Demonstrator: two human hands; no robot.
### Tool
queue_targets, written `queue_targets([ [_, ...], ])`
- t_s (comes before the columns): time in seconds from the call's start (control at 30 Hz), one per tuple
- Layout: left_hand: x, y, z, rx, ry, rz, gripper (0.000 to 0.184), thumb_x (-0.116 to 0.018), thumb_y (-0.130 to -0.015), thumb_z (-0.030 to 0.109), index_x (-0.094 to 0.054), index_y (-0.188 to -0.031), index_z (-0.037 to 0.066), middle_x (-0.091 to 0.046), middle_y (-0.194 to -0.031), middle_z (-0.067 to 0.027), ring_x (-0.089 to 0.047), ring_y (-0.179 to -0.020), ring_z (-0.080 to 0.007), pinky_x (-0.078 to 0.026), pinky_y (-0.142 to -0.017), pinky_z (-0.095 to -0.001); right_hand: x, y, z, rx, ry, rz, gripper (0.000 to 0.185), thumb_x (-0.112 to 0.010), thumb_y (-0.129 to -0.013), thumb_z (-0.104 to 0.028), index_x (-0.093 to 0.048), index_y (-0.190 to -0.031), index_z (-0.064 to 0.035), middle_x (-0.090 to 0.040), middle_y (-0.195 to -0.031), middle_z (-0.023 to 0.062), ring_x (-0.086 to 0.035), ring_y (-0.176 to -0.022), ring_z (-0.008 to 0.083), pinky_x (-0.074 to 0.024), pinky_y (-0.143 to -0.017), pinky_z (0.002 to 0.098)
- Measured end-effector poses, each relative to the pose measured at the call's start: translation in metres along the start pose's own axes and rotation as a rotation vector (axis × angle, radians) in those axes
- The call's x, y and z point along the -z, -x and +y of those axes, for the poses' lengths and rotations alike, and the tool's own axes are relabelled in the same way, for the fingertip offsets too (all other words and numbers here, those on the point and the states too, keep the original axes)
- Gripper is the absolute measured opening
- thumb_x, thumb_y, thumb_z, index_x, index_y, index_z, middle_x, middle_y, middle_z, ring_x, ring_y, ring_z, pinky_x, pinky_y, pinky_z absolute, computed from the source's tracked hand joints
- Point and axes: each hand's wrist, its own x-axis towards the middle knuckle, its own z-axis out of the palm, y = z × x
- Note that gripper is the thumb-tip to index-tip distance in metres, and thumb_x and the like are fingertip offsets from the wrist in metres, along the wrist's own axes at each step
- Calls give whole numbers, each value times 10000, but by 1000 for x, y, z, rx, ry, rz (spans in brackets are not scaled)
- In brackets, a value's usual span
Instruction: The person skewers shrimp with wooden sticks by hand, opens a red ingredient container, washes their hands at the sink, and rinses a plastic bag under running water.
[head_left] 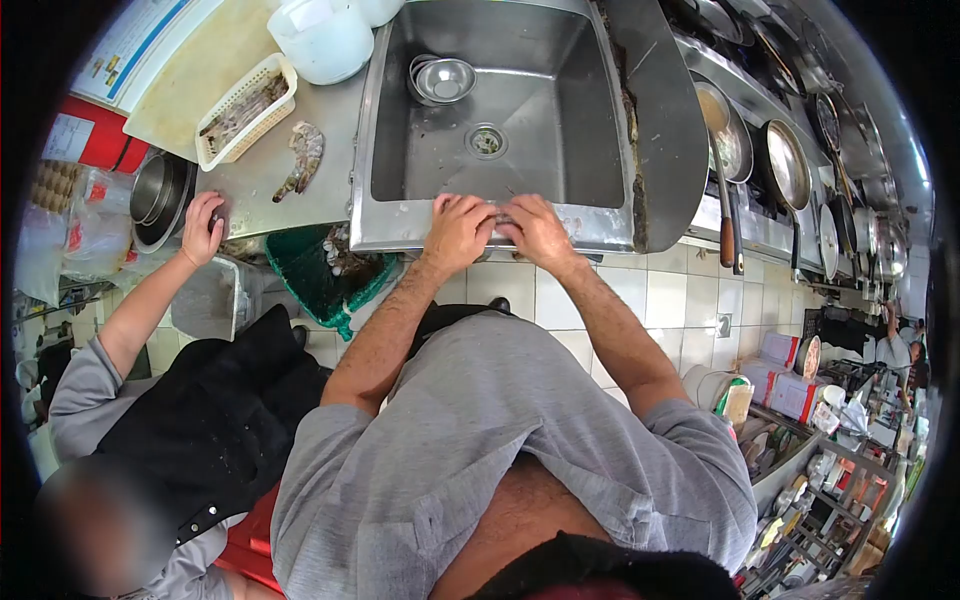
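- Resting at the front rim of the sink (392, 229), both my hands meet just beside each other, knuckles up and fingers bent; I cannot tell whether my left hand (460, 228) or my right hand (534, 228) grasps anything.
- The sink lies right before me, a deep rectangular basin of dull, brushed metal with rounded corners and a round drain (487, 142) in its floor.
- Toward its far left corner I see smooth, round metal bowls (446, 80), one overlapping another.
- Left of the sink, a curved, grey-brown shrimp (301, 160) lies on the flat metal counter (335, 150).
- Beyond it stands a cream plastic basket (262, 126), oblong and perforated, holding more greyish pieces.
- At the counter's edge I see a co-worker's hand (203, 230), fingers bent.
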Motion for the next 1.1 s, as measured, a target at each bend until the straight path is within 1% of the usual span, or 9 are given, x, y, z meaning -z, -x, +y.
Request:
queue_targets([
  [0.1,6,-7,10,-16,-8,-3,204,-653,-812,166,-638,-1010,119,-579,-1049,-19,-520,-1031,-207,-284,-972,-453,22,6,-1,-110,-77,60,216,-712,-739,-116,-655,-918,-10,-589,-954,110,-537,-937,310,-445,-831,401],
  [0.2,-5,-12,13,-44,-89,-85,225,-662,-812,184,-640,-1030,131,-575,-1050,-13,-511,-1040,-199,-268,-980,-466,22,19,13,-137,-111,-62,272,-720,-735,-90,-660,-990,-15,-584,-991,112,-522,-954,312,-437,-855,407],
  [0.37,-11,-12,5,-45,-105,-147,209,-659,-821,196,-644,-1021,135,-580,-994,-6,-512,-1017,-195,-259,-987,-459,21,23,10,-184,-119,-53,247,-721,-740,-101,-665,-967,-19,-584,-996,106,-527,-944,299,-447,-834,389],
  [0.47,-11,-14,3,-27,31,-63,165,-659,-822,193,-653,-975,132,-579,-964,2,-514,-998,-187,-258,-990,-452,24,14,5,-149,-113,52,228,-722,-748,-118,-666,-947,-22,-593,-988,97,-538,-922,284,-454,-824,383],
  [0.53,-13,-15,3,-55,-37,-119,144,-657,-820,179,-662,-953,125,-580,-971,6,-518,-995,-182,-258,-992,-446,21,12,7,-43,-72,-20,196,-716,-755,-115,-669,-919,-21,-610,-948,88,-553,-880,275,-469,-798,376],
  [0.73,-16,-17,0,-146,-91,-154,143,-657,-813,152,-662,-949,110,-581,-977,0,-528,-974,-189,-279,-979,-452,11,14,16,36,-57,17,145,-704,-739,-61,-672,-872,-15,-622,-884,81,-565,-837,273,-487,-764,369],
  [0.87,-13,-16,3,-155,-81,-125,152,-662,-804,148,-662,-949,103,-582,-968,-2,-530,-967,-191,-287,-978,-457,13,13,16,56,-98,35,163,-707,-734,-69,-670,-884,-16,-621,-908,85,-565,-853,275,-489,-776,369],
  [0.93,-11,-16,8,-126,-43,-65,149,-662,-798,145,-663,-940,101,-584,-955,-7,-530,-968,-191,-287,-985,-456,22,15,8,-58,-60,52,196,-713,-740,-95,-663,-910,-10,-613,-922,90,-565,-868,278,-490,-786,366],
  [1.1,-15,-20,12,-168,-62,-129,130,-661,-795,140,-660,-917,94,-585,-943,-16,-532,-972,-195,-284,-995,-452,22,20,12,-28,-25,-13,229,-717,-748,-120,-653,-935,-3,-597,-906,90,-556,-853,282,-484,-769,372],
])
